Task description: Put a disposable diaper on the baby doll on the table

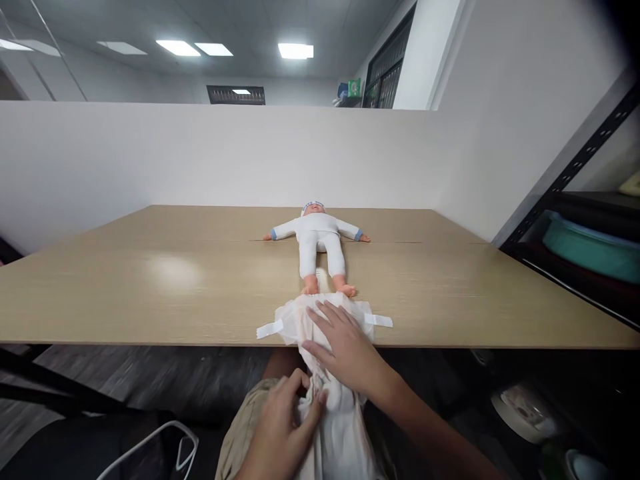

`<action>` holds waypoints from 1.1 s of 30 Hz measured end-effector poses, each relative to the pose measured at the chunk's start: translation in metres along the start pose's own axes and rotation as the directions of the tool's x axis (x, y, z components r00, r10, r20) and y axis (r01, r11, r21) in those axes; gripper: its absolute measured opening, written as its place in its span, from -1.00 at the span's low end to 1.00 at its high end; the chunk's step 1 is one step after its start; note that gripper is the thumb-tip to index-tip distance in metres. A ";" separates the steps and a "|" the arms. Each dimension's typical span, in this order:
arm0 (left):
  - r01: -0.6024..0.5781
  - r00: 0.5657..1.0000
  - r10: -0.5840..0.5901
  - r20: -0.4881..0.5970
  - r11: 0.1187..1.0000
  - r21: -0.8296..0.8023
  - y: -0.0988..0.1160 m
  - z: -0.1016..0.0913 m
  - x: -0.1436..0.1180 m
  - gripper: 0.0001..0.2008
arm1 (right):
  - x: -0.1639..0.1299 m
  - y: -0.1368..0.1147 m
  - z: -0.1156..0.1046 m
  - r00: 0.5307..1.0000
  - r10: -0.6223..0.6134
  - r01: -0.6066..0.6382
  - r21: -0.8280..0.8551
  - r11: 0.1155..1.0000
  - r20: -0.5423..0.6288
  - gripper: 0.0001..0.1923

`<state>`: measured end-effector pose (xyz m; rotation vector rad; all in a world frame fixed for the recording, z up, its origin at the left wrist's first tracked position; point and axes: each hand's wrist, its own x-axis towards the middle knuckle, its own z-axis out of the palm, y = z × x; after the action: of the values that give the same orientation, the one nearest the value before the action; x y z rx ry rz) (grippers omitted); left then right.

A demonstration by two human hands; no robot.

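We see two bare hands at the near edge of a long wooden table (150, 280). Our right hand (345, 350) lies flat and open on a white diaper (295, 320), with the fingers spread and pressing the cloth down; this grip is wide open and holds nothing tight. Our left hand (280, 427) is just below it, off the table edge, and its grip is closed on the lower part of the diaper, pinching the soft white stuff between thumb and fingers. The diaper lies half on the table and half hanging down toward our lap. Two white tape tabs stick out from it, one on each side of the right hand. Just past the fingertips of the right hand lies a baby doll (320, 243) in white clothes, flat on its back with arms out wide. Its feet are near the top edge of the diaper.
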<state>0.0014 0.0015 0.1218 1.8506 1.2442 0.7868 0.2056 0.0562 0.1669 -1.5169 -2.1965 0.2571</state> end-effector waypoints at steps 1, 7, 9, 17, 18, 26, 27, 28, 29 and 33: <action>-0.036 0.999 0.035 0.014 0.993 0.112 0.003 -0.011 0.002 -0.60 | 0.008 0.006 0.003 0.999 -0.004 0.005 -0.017 1.000 0.052 -0.29; -0.356 0.904 0.427 -0.027 0.784 0.508 0.021 -0.083 0.084 -0.77 | 0.014 0.031 0.009 0.992 -0.065 0.070 -0.037 0.997 0.111 -0.28; -0.412 0.837 0.547 -0.010 0.642 0.646 0.024 -0.097 0.140 -0.69 | 0.012 0.031 0.007 0.992 -0.066 0.071 -0.041 0.997 0.110 -0.30; -0.768 0.588 0.513 0.626 0.111 0.631 0.024 -0.068 0.291 0.12 | 0.012 0.032 0.007 0.989 -0.072 0.074 -0.011 0.997 0.131 -0.30; -0.811 0.531 0.518 0.670 0.080 0.580 0.024 -0.061 0.295 0.13 | 0.012 0.032 0.007 0.989 -0.072 0.073 0.000 0.997 0.131 -0.30; -0.926 0.322 0.608 0.726 0.042 0.375 0.028 -0.056 0.313 -0.58 | 0.012 0.030 0.001 0.979 -0.045 0.028 0.089 0.996 0.197 -0.27; -0.931 0.314 0.620 0.719 0.055 0.360 0.030 -0.057 0.314 -0.67 | 0.012 0.030 0.001 0.977 -0.040 0.019 0.099 0.995 0.212 -0.26; -0.935 0.313 0.629 0.711 0.071 0.348 0.032 -0.058 0.315 -0.72 | 0.012 0.031 0.001 0.973 -0.034 0.009 0.110 0.994 0.230 -0.25; -0.937 0.316 0.639 0.702 0.095 0.336 0.035 -0.059 0.316 -0.73 | 0.013 0.032 0.001 0.968 -0.028 -0.003 0.120 0.993 0.251 -0.24; -0.930 0.367 0.679 0.635 0.277 0.241 0.056 -0.071 0.322 -0.64 | 0.019 0.040 -0.002 0.948 -0.023 -0.028 0.154 0.988 0.317 -0.22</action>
<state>0.0781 0.3082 0.2318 3.0772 0.0307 0.4278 0.2345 0.0886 0.1572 -1.4743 -2.3512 0.7039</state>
